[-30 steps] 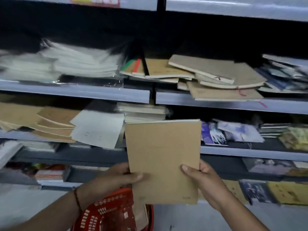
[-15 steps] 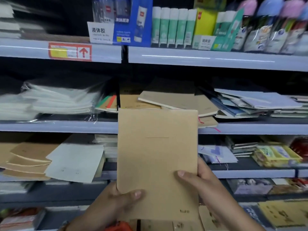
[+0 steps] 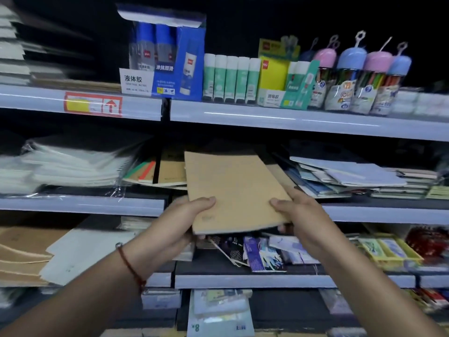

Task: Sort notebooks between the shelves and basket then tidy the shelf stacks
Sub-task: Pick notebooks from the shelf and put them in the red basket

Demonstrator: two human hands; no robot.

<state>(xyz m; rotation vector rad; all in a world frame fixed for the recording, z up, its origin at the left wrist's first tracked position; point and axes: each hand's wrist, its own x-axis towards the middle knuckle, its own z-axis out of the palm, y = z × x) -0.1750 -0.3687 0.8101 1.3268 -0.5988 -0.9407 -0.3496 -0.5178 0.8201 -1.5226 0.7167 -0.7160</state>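
Note:
A plain brown kraft notebook (image 3: 233,190) lies nearly flat, its far end reaching into the middle shelf (image 3: 82,205) over a stack of brown notebooks (image 3: 170,171). My left hand (image 3: 179,220) grips its near left corner, thumb on top. My right hand (image 3: 298,215) grips the near right corner, thumb on the cover and fingers underneath. The basket is out of view.
White wrapped notebooks (image 3: 73,166) fill the middle shelf's left, blue-grey notebooks (image 3: 347,176) its right. Glue bottles and sticks (image 3: 218,76) and pen tubs (image 3: 359,76) stand on the shelf above. The lower shelf holds brown notebooks (image 3: 24,256), a white one (image 3: 85,254) and patterned booklets (image 3: 260,254).
The notebook has gone from upright in front of me to tilted flat and pushed forward into the middle shelf. My view has risen, and the red basket has dropped out of sight.

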